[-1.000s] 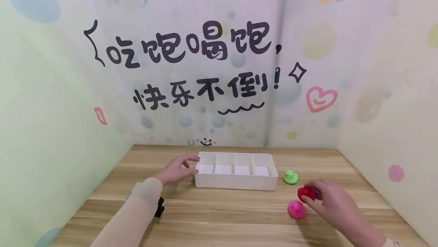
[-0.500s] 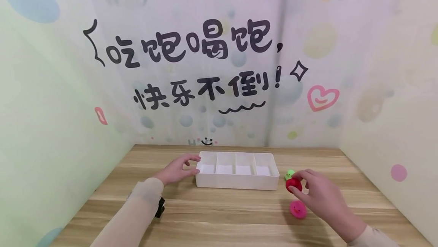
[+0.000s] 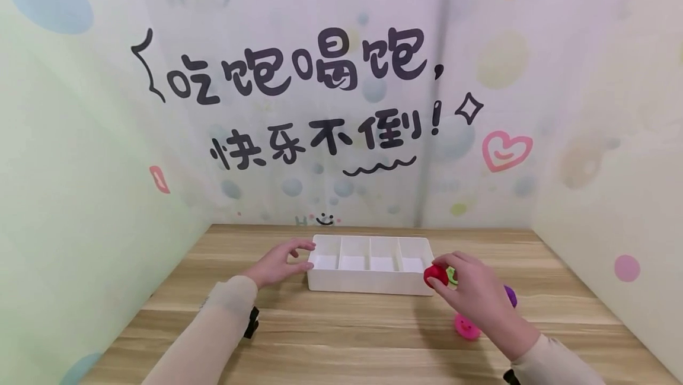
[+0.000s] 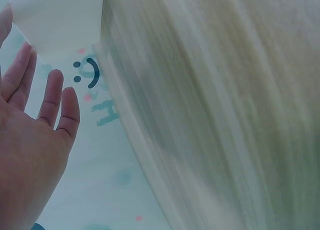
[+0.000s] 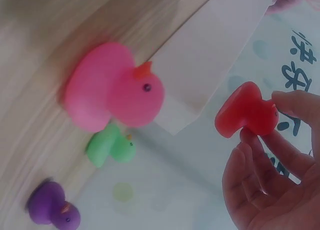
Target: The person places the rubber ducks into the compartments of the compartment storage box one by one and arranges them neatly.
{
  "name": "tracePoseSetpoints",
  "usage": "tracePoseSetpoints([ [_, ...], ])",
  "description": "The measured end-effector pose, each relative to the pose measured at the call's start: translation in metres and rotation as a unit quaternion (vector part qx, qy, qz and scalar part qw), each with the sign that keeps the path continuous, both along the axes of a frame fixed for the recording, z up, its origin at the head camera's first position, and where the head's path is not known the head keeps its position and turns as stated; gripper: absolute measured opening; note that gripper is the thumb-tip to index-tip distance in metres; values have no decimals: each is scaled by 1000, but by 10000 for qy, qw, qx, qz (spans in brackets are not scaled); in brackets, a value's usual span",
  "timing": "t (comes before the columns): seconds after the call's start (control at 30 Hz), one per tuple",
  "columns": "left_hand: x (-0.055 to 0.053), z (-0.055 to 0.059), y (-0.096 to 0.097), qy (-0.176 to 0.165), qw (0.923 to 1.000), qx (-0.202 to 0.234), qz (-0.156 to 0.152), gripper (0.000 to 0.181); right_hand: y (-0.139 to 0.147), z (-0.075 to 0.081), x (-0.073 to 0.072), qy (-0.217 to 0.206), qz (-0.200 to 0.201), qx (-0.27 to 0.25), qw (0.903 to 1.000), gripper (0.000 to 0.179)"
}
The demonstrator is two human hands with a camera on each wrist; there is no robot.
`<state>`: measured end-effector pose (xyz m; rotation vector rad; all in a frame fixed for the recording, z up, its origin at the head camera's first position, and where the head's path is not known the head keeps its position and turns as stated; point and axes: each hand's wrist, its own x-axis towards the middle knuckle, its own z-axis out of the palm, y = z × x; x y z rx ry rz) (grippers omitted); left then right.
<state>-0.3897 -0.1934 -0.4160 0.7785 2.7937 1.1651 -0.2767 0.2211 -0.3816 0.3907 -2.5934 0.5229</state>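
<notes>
In the head view my right hand pinches a red rubber duck by the right end of a white box with several compartments. The right wrist view shows the red duck held between thumb and fingertips, raised off the table. My left hand rests its fingers against the left end of the box; in the left wrist view those fingers look extended. A pink duck, a green duck and a purple duck stand on the table; my right hand partly hides them in the head view.
The wood-grain table meets a printed back wall close behind the box. Side walls border the table at left and right.
My right hand has carried the red duck leftward and a little farther back, from above the pink duck to the box's right end. My left hand has stayed at the box.
</notes>
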Motion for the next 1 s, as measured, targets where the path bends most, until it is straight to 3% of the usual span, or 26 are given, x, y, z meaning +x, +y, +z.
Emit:
tracePoseSetpoints([
  [0.7,-1,2,1,-44,9998,-152,147,49,-46,5,-32,252,507,-49,9984,26],
  [1.0,-3,-1,-1,-5,9998,-160,112,49,-59,1,-49,359,505,113,9980,30],
])
